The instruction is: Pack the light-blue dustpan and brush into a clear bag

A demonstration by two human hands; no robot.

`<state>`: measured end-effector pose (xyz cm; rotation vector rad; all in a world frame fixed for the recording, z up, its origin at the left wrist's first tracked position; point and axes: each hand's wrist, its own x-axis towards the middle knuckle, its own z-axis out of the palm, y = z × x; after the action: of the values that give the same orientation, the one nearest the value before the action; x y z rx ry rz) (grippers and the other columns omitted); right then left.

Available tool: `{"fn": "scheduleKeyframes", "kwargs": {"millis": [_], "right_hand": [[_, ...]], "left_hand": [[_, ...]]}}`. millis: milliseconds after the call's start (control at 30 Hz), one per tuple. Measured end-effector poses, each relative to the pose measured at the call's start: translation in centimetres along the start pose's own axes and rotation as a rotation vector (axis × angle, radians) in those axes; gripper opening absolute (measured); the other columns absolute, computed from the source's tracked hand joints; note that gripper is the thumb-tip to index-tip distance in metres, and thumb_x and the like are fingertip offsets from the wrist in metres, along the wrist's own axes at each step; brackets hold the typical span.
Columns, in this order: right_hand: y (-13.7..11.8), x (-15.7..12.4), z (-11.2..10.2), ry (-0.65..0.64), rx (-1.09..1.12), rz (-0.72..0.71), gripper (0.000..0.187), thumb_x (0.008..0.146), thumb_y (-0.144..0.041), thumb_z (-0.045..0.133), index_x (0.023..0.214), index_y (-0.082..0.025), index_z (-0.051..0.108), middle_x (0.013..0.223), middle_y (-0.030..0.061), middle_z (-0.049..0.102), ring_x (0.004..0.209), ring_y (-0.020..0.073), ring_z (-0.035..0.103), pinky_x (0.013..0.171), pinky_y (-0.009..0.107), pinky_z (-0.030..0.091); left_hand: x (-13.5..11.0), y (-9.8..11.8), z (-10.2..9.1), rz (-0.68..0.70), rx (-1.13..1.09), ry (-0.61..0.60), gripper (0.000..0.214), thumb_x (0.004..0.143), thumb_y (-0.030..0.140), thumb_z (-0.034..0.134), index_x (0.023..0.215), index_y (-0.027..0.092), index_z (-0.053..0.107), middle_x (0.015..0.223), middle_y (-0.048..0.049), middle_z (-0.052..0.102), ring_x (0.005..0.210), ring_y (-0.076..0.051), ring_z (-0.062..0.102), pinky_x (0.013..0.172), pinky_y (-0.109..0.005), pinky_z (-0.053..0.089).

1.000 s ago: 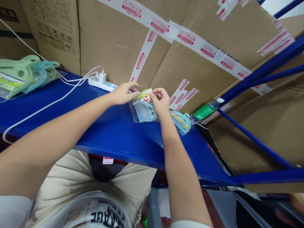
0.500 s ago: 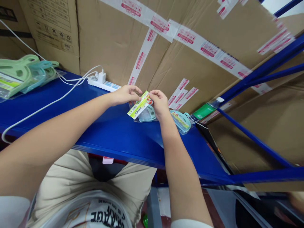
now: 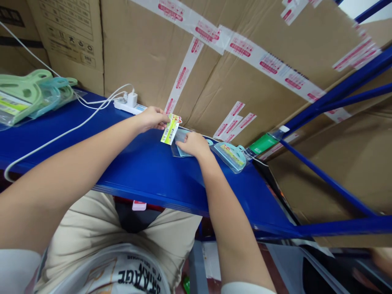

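Observation:
My left hand (image 3: 152,118) pinches a small yellow-green printed label card (image 3: 170,129) and holds it just above the blue shelf (image 3: 143,167). To its right, my right hand (image 3: 193,145) rests palm-down on a clear plastic bag with a pale blue comb-like item (image 3: 180,141), covering most of it. Its fingers lie curled over the bag. A second bagged pale blue item with a label (image 3: 232,156) sits on the shelf just right of that hand.
A white power strip with a charger (image 3: 130,104) and white cables (image 3: 58,134) runs along the back left. Green and blue plastic items in bags (image 3: 29,96) are piled at far left. Taped cardboard boxes (image 3: 232,57) form the back wall; blue rack beams (image 3: 333,179) cross on the right.
The label card came away from the bag: my left hand drew it up and left. My right hand let go of it and dropped flat onto the bagged item.

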<state>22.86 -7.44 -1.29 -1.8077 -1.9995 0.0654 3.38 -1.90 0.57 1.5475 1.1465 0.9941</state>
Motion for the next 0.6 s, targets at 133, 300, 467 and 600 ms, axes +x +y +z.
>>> {"fn": "scheduleKeyframes", "kwargs": {"millis": [133,300,467,600], "right_hand": [[-0.5,0.0,0.7,0.018,-0.068,-0.002,0.026,0.072,-0.027,0.076,0.058,-0.025,0.054,0.073,0.0112,0.070,0.085,0.0319,0.070,0.077,0.042,0.053],[-0.8,-0.1,0.5,-0.018,-0.129,0.028,0.016,0.074,-0.022,0.070,0.062,-0.024,0.061,0.082,0.0145,0.074,0.093,0.0348,0.071,0.081,0.043,0.053],[-0.9,0.0,0.0,-0.001,-0.081,0.023,0.023,0.073,-0.017,0.067,0.054,-0.025,0.056,0.069,0.0088,0.070,0.082,0.0285,0.070,0.073,0.035,0.051],[-1.0,0.2,-0.6,-0.020,-0.006,0.095,0.025,0.076,-0.019,0.064,0.053,-0.023,0.055,0.064,0.0054,0.066,0.073,0.0239,0.066,0.068,0.032,0.048]], "left_hand": [[-0.1,-0.1,-0.2,0.021,-0.010,-0.038,0.020,0.077,0.019,0.072,0.097,0.019,0.069,0.088,-0.0119,0.072,0.084,-0.022,0.071,0.082,-0.045,0.061],[0.3,-0.6,-0.6,0.016,0.005,-0.081,0.011,0.075,0.022,0.072,0.086,0.020,0.070,0.089,-0.0127,0.072,0.093,-0.025,0.072,0.081,-0.043,0.062],[0.4,-0.9,-1.0,-0.026,0.051,-0.196,0.005,0.071,0.019,0.070,0.070,0.021,0.066,0.073,-0.0093,0.067,0.080,-0.023,0.071,0.073,-0.041,0.061],[-0.1,-0.8,-0.7,-0.045,0.056,-0.306,0.006,0.069,0.018,0.070,0.067,0.022,0.067,0.071,-0.0078,0.067,0.072,-0.020,0.069,0.068,-0.039,0.060]]}}
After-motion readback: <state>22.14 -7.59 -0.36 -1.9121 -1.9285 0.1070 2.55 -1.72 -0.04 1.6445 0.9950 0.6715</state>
